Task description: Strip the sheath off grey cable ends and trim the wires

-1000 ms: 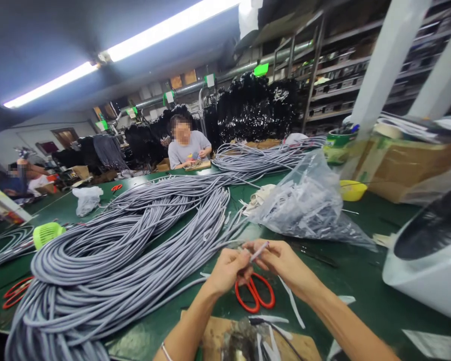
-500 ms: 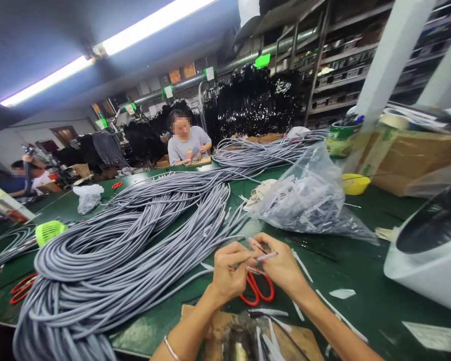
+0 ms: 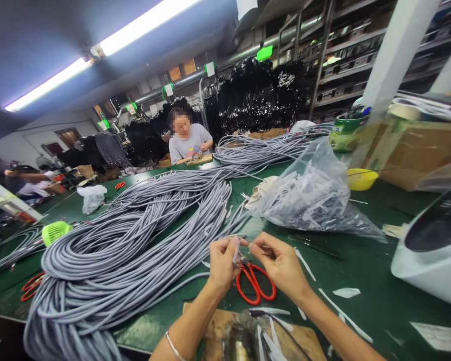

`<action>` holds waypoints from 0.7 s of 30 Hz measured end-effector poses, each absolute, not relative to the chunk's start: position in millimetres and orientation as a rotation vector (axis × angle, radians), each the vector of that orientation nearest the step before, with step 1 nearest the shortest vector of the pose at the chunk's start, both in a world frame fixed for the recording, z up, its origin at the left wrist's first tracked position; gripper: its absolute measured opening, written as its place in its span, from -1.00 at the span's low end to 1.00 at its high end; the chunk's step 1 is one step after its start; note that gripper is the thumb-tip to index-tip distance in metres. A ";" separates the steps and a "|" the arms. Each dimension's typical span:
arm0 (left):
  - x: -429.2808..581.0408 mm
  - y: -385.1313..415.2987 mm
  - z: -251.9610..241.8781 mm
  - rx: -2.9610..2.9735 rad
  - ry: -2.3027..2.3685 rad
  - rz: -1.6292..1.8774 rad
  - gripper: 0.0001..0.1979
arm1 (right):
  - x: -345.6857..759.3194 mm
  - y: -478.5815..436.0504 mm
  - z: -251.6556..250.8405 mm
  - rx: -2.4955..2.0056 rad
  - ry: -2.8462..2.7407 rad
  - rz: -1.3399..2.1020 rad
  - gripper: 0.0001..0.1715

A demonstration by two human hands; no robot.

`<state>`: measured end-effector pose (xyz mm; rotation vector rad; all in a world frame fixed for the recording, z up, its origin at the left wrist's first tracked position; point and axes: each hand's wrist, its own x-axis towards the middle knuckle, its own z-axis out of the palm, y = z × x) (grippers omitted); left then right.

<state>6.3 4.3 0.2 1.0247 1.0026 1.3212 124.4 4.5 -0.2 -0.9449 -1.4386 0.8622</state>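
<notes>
My left hand (image 3: 222, 264) is closed, with a short whitish strip (image 3: 236, 252) pinched between thumb and fingers. Close beside it, my right hand (image 3: 281, 260) has its fingertips pressed together on something thin and dark, too small to name. The fingertips of both hands nearly meet. Below them on the green table lie red-handled scissors (image 3: 256, 286), their blades partly hidden by my left hand. A grey cable (image 3: 190, 279) runs from the big bundle of grey cables (image 3: 135, 240) towards my left wrist; its end is hidden.
A clear bag of pale scraps (image 3: 304, 195) stands behind my hands. Near me, a wooden board (image 3: 214, 331) carries a dark device and white strips. To the right are a white fan-like housing (image 3: 417, 265), a yellow bowl (image 3: 362, 179) and a cardboard box (image 3: 398, 150). Someone sits opposite (image 3: 190, 138).
The whitish strip, earlier stretched between both hands, now stands upright in my left fingers. My right hand has drawn slightly away, and more of the red scissors shows. The view has shifted slightly.
</notes>
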 end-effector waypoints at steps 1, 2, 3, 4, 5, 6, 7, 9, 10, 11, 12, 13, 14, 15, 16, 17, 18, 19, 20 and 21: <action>6.3 3.9 0.5 1.032 1.020 1.350 -0.46 | 123.5 3.3 0.5 -0.934 -1.440 0.868 -0.62; 6.2 3.9 0.6 1.036 1.041 1.382 -0.46 | 122.5 1.8 1.1 -0.920 -1.442 0.877 -0.61; 6.0 4.3 0.8 1.027 1.065 1.413 -0.46 | 121.5 0.1 1.8 -0.903 -1.446 0.893 -0.60; 5.8 4.9 1.0 1.005 1.087 1.437 -0.45 | 120.3 -1.8 2.3 -0.882 -1.453 0.914 -0.59; 5.6 5.6 1.4 0.973 1.103 1.453 -0.45 | 119.0 -3.7 2.5 -0.860 -1.463 0.938 -0.57; 5.4 6.4 1.7 0.937 1.110 1.466 -0.44 | 117.6 -5.4 2.2 -0.839 -1.478 0.960 -0.56; 5.4 7.0 2.0 0.901 1.112 1.480 -0.44 | 116.2 -6.9 1.5 -0.818 -1.485 0.985 -0.54; 6.0 7.8 1.8 0.858 1.111 1.496 -0.44 | 113.3 -8.0 -1.5 -0.784 -1.423 1.057 -0.55; 6.6 7.9 1.1 0.855 1.116 1.504 -0.44 | 111.9 -7.7 -3.3 -0.773 -1.360 1.093 -0.56; 7.3 7.9 -0.1 0.862 1.128 1.510 -0.45 | 110.5 -6.9 -5.2 -0.765 -1.290 1.126 -0.58; 8.2 7.8 -1.8 0.876 1.143 1.513 -0.46 | 109.3 -5.9 -6.7 -0.759 -1.224 1.155 -0.60; 9.1 7.8 -3.6 0.893 1.158 1.514 -0.46 | 108.4 -4.8 -7.5 -0.754 -1.174 1.178 -0.60; 9.9 7.9 -5.5 0.909 1.169 1.515 -0.47 | 107.9 -4.0 -7.4 -0.748 -1.152 1.198 -0.60; 10.5 8.0 -7.2 0.917 1.176 1.517 -0.48 | 108.0 -3.5 -6.3 -0.739 -1.149 1.222 -0.58; 11.0 8.4 -8.4 0.911 1.176 1.521 -0.49 | 108.8 -3.5 -4.4 -0.730 -1.153 1.254 -0.57; 11.2 8.9 -9.1 0.893 1.170 1.526 -0.50 | 110.4 -3.9 -1.8 -0.717 -1.162 1.295 -0.57; 11.2 9.5 -9.4 0.863 1.162 1.534 -0.50 | 112.8 -4.5 1.0 -0.694 -1.166 1.339 -0.55; 11.2 10.2 -9.2 0.825 1.154 1.543 -0.50 | 115.8 -5.0 3.5 -0.657 -1.160 1.379 -0.52; 11.1 11.0 -8.8 0.783 1.147 1.550 -0.49 | 118.9 -5.1 5.5 -0.617 -1.141 1.407 -0.49; 11.0 11.7 -8.4 0.747 1.141 1.556 -0.49 | 121.8 -4.6 6.5 -0.589 -1.108 1.414 -0.47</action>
